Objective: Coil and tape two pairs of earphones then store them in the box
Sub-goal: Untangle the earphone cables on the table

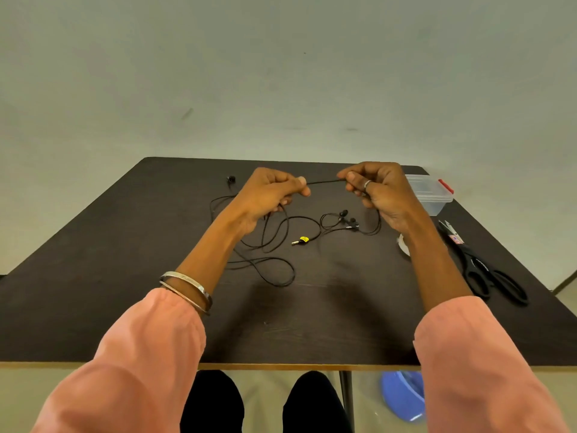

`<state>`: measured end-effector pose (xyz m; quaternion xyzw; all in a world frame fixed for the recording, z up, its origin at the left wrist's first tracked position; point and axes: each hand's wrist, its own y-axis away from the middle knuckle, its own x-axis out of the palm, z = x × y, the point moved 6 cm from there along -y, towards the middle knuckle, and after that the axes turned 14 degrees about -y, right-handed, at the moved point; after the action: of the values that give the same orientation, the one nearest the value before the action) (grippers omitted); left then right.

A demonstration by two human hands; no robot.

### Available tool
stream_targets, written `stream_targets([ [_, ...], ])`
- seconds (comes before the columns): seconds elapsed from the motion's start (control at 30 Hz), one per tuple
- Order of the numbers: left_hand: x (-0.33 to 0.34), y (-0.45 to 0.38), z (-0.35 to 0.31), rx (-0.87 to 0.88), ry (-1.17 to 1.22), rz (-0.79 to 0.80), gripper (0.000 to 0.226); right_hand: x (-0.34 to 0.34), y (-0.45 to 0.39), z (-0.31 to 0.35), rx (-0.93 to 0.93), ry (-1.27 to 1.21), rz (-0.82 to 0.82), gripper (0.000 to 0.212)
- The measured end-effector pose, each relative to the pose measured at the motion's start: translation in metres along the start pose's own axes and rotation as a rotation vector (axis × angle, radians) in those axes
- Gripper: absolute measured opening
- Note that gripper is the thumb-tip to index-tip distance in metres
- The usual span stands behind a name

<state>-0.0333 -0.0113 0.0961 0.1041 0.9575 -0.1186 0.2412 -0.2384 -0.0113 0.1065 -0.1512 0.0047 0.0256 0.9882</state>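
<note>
Earphone cable stretches taut above the dark table, pinched at one end by the left hand and at the other by the right hand. Its slack trails in loops onto the tabletop beneath, clear plastic box and black scissors lying further right.

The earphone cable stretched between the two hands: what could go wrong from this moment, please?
1. The left hand and right hand pinch a taut stretch of earphone cable; pulling harder may strain the thin wire.
2. The loose loops on the table cross each other, so lifting may tighten a knot.
3. The cable seems to run near the second earphones, so it might drag them toward the scissors.
</note>
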Motion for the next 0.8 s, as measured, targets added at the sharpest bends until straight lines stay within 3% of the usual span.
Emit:
stream_targets([
  [0.07,0.0,-0.003,0.012,-0.024,-0.03,0.01,0.029,-0.023,-0.002,-0.001,-0.044,0.0,-0.18,0.015],
  [0.17,-0.005,-0.009,0.033,-0.068,-0.075,-0.004,0.025,-0.068,-0.002,-0.01,-0.083,0.061,-0.618,0.019],
  [0.23,-0.007,-0.014,0.046,-0.075,-0.082,-0.045,0.025,-0.082,0.002,-0.017,-0.023,0.258,-0.793,0.023],
  [0.27,-0.007,-0.017,0.051,-0.076,-0.089,-0.074,0.025,-0.08,0.0,-0.019,0.043,0.474,-0.793,0.025],
  [0.33,-0.003,-0.023,0.057,-0.065,-0.101,-0.11,0.024,-0.06,-0.008,-0.019,0.096,0.851,-0.615,0.025],
  [0.37,0.001,-0.026,0.058,-0.054,-0.106,-0.119,0.025,-0.043,-0.015,-0.018,0.028,0.886,-0.464,0.025],
  [0.43,0.011,-0.032,0.058,-0.02,-0.129,-0.135,0.026,-0.004,-0.022,-0.017,-0.127,0.747,-0.142,0.028],
  [0.53,0.02,-0.036,0.057,0.028,-0.15,-0.16,0.025,0.04,-0.024,-0.031,-0.069,0.588,0.173,0.034],
  [0.63,0.023,-0.037,0.061,0.073,-0.158,-0.169,0.025,0.052,-0.025,-0.05,-0.017,0.4,0.227,0.015],
  [0.7,0.027,-0.036,0.065,0.088,-0.131,-0.138,0.023,0.048,-0.027,-0.06,-0.037,0.304,0.15,0.011],
  [0.8,0.03,-0.036,0.071,0.063,-0.085,-0.091,0.024,0.036,-0.029,-0.061,-0.136,0.359,0.017,0.014],
])
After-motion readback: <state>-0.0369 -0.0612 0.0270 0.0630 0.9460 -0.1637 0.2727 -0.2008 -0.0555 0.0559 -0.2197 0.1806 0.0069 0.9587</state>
